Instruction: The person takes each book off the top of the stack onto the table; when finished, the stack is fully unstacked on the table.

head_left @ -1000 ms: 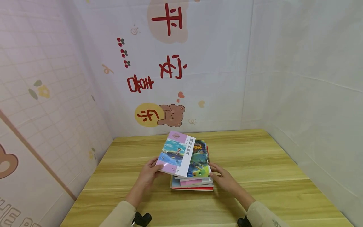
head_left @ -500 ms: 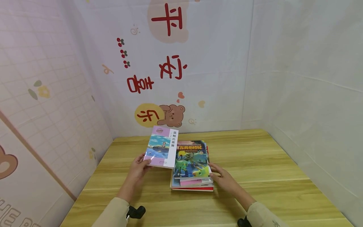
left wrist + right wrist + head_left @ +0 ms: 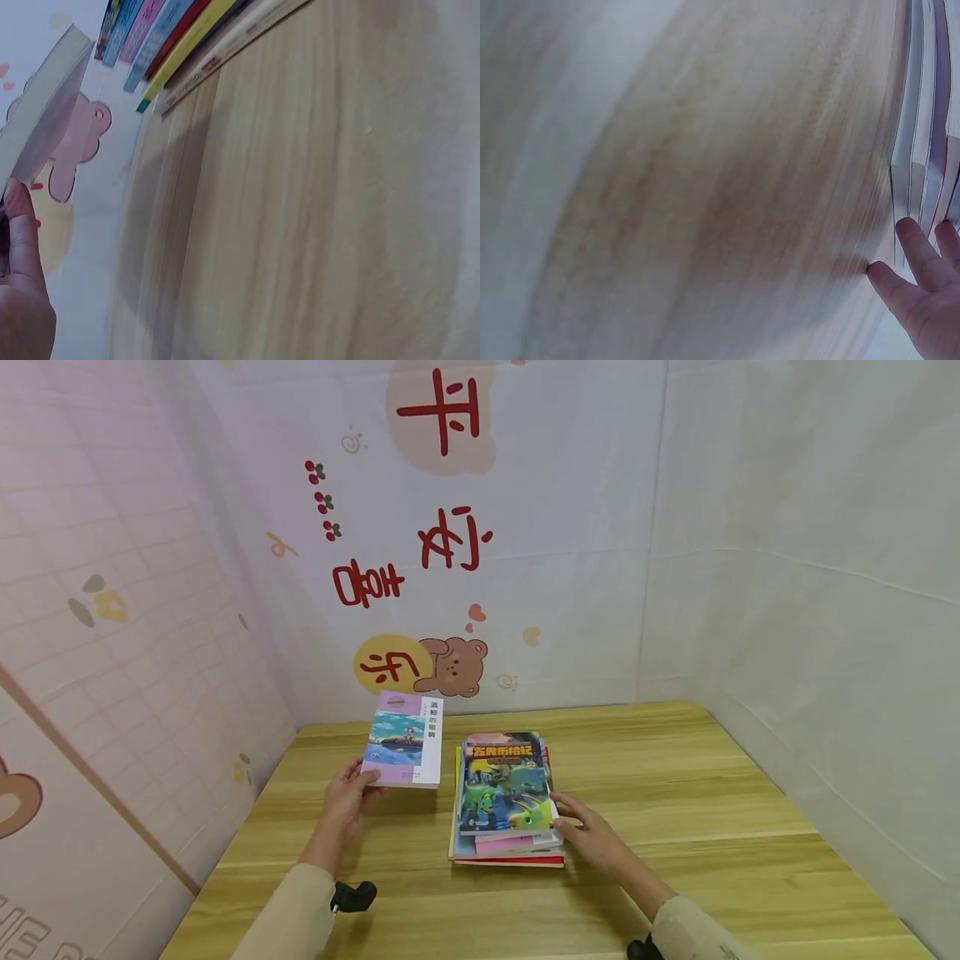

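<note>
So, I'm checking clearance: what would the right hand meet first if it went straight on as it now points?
The right hand would likely meet the right side of the stack of books first; whether they touch is unclear.

The light-brown wood-grain table (image 3: 675,852) and white printed backdrop (image 3: 570,527) are seen in the head view from above and farthest off, facing forward and down. The wrist views are taken close beside the bare left hand (image 3: 24,300) and the bare right hand (image 3: 932,300), each tilted sideways over the table. The stack of colourful paperback books (image 3: 504,785) is shared by all three views.
</note>
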`<state>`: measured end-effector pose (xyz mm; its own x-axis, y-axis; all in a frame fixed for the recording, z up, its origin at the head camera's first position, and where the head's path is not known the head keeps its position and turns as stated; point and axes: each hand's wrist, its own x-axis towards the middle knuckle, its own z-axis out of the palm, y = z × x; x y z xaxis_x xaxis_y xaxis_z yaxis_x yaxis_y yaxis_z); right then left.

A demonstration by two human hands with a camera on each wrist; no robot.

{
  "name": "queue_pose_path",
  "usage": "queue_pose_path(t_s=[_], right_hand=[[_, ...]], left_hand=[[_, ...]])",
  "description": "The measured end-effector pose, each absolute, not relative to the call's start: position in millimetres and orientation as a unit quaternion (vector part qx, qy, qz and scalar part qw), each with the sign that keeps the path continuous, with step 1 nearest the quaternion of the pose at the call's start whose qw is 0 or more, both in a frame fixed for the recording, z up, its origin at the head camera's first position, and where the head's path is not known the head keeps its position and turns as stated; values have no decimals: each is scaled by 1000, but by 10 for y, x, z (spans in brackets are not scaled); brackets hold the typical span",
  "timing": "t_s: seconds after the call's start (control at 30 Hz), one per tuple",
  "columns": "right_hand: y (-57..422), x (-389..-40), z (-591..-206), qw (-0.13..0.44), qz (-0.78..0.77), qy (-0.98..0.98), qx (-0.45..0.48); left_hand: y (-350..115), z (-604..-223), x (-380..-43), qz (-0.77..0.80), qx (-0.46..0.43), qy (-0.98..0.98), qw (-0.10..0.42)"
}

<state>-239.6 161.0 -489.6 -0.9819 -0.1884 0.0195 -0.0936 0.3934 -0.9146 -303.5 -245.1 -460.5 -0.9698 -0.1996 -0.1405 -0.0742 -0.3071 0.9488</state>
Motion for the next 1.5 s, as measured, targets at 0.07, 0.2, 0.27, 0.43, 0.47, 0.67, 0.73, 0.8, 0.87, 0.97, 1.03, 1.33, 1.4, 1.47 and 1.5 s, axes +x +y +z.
queue_pose_path(t_s=[0.07, 0.2, 0.27, 0.43, 0.47, 0.67, 0.73, 0.8, 0.87, 0.97, 1.03, 1.33, 1.4, 1.47, 1.5], right_hand=[[1601, -2398, -4891, 41, -546, 833, -79], [1593, -2413, -4900, 36, -552, 830, -77], [1595, -2408, -4901, 35, -556, 827, -80], [1594, -2406, -4910, 37, -557, 825, -86], [1593, -2410, -4912, 37, -556, 826, -87], [1591, -2405, -4907, 38, -555, 828, -79], [1594, -2400, -4907, 38, -555, 827, -79], [1595, -2394, -4906, 41, -556, 826, -82], [1594, -2390, -4904, 43, -556, 826, -85], [1590, -2389, -4908, 45, -556, 825, -90], [1586, -2386, -4902, 45, -557, 825, -91], [1595, -2395, -4895, 42, -555, 824, -101], [1601, -2395, -4895, 43, -555, 825, -98], [1603, -2392, -4893, 45, -553, 827, -96], [1604, -2392, -4894, 45, -552, 827, -95]], left_hand=[[-2482, -4607, -3087, -798, 120, -589, 38], [-2556, -4624, -3179, -796, 122, -592, 38], [-2612, -4630, -3208, -795, 122, -593, 36], [-2789, -4577, -3243, -796, 131, -590, 41], [-2829, -4562, -3251, -796, 134, -589, 42], [-3109, -4569, -3292, -788, 148, -595, 50], [-3212, -4611, -3296, -781, 147, -604, 52], [-3314, -4654, -3290, -777, 149, -609, 53], [-3413, -4697, -3279, -774, 151, -613, 51], [-3534, -4747, -3260, -768, 156, -620, 40], [-3597, -4769, -3250, -761, 157, -628, 32], [-3694, -4752, -3317, -725, 215, -653, 40], [-3688, -4720, -3337, -705, 220, -673, 49], [-3689, -4680, -3339, -672, 223, -704, 49], [-3685, -4660, -3341, -653, 220, -723, 51]])
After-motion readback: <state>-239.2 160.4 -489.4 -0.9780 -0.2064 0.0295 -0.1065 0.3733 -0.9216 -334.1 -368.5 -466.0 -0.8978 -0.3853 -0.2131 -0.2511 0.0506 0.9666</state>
